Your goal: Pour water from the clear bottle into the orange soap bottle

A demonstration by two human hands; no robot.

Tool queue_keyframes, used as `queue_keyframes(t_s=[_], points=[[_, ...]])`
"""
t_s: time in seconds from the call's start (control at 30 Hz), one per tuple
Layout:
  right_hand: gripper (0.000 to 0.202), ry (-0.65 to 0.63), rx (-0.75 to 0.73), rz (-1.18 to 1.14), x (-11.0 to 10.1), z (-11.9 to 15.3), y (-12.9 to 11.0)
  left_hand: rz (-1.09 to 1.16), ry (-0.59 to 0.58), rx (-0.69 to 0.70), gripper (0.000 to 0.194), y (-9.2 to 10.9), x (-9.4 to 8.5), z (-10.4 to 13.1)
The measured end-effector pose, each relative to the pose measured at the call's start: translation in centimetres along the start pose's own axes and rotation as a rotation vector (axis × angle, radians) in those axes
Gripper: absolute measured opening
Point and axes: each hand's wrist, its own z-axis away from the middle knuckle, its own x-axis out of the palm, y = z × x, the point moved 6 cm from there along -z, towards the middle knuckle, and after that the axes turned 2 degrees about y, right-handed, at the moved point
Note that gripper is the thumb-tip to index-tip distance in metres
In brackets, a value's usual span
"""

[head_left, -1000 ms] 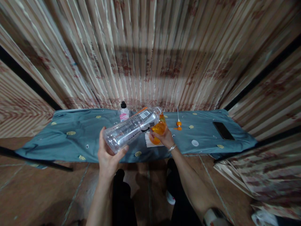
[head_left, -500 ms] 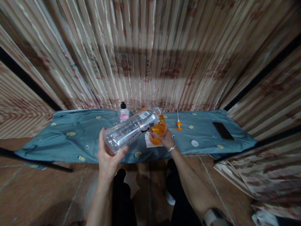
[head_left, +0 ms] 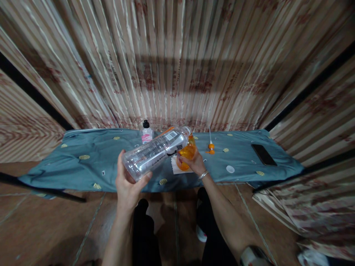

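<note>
My left hand (head_left: pixel 130 188) is closed round the bottom end of a large clear plastic bottle (head_left: pixel 152 153) with printed text and a barcode. The bottle is tilted, its mouth up and to the right, over the top of an orange bottle (head_left: pixel 187 153). My right hand (head_left: pixel 194 162) wraps round that orange see-through bottle, which stands on a white paper napkin (head_left: pixel 175 167). Whether the two mouths touch, I cannot tell. An orange pump head (head_left: pixel 211 148) with its clear tube lies to the right of my right hand.
A small bottle with a black cap and pink label (head_left: pixel 146 135) stands at the back. A black phone (head_left: pixel 263 154) and a white disc (head_left: pixel 230 169) lie to the right on the blue-green cloth (head_left: pixel 69 166). Curtains and dark poles surround the table.
Both hands and bottles hold nearly the same pose. The whole view has shifted very slightly.
</note>
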Motion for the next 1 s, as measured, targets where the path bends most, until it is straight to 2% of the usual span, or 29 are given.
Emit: queue_keyframes(t_s=[0.43, 1.0], points=[[0.062, -0.038, 0.010, -0.022, 0.07, 0.07, -0.14, 0.007, -0.029, -0.010, 0.119, -0.15, 0.08, 0.01], [0.062, -0.017, 0.003, 0.038, 0.02, -0.01, 0.14, -0.007, -0.029, 0.009, 0.117, -0.23, 0.03, 0.06]])
